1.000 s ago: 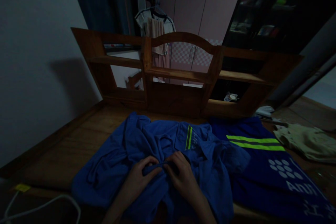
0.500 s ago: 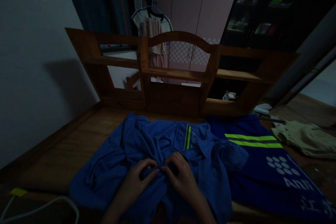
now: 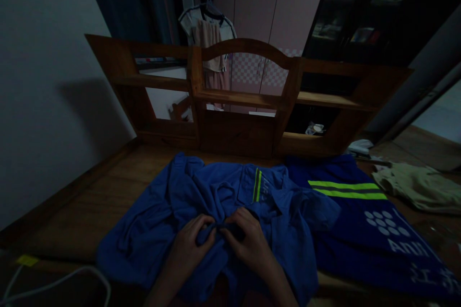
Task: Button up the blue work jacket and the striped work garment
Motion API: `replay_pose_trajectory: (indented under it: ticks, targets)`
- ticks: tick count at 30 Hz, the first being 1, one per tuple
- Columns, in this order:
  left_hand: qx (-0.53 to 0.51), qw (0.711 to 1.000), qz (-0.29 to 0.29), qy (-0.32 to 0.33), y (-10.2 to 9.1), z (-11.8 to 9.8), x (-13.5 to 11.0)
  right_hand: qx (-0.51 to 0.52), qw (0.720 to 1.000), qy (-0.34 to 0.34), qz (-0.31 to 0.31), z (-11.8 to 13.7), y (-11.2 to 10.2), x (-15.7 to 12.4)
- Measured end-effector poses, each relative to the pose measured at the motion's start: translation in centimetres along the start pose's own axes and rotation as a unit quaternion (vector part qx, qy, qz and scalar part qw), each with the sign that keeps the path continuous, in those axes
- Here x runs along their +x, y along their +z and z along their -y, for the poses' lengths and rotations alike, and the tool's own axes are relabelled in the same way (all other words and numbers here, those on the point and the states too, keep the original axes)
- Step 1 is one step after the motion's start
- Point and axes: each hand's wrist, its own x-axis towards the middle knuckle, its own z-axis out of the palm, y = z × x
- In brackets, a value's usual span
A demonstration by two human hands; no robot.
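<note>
Head view looks down on a crumpled blue shirt (image 3: 169,211) spread on the boards of a wooden bed (image 3: 90,201), its yellow-green chest stripe just beyond the hands. The left hand (image 3: 190,244) and right hand (image 3: 248,240) sit close together at the shirt's middle, fingertips nearly meeting, each pinched on a fold of its cloth. Against the shirt's right edge lies a darker blue garment (image 3: 360,220) with bright stripes and white lettering, a khaki garment (image 3: 418,189) lies beyond it, and a white cable (image 3: 54,285) curls at the near left.

Left hand (image 3: 189,245), right hand (image 3: 251,243) on jacket (image 3: 151,230)
</note>
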Motion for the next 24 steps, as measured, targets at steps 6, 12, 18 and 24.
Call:
replay_pose_trajectory:
  ticks: [6,12,18,24]
  targets:
    - [0.018,1.000,-0.020,0.013,0.21,0.28,-0.10,0.001,1.000,-0.010,0.006,-0.39,0.14,-0.09]
    - [0.021,0.998,-0.027,0.060,-0.06,0.35,-0.37,-0.004,1.000,-0.001,-0.004,-0.49,0.47,-0.18]
    - [0.020,0.996,-0.042,0.081,-0.09,0.42,-0.52,-0.007,1.000,-0.001,-0.008,-0.47,0.48,-0.19]
    - [0.009,0.996,-0.030,0.084,-0.11,0.26,-0.61,-0.021,1.000,-0.002,-0.012,-0.59,0.79,-0.17]
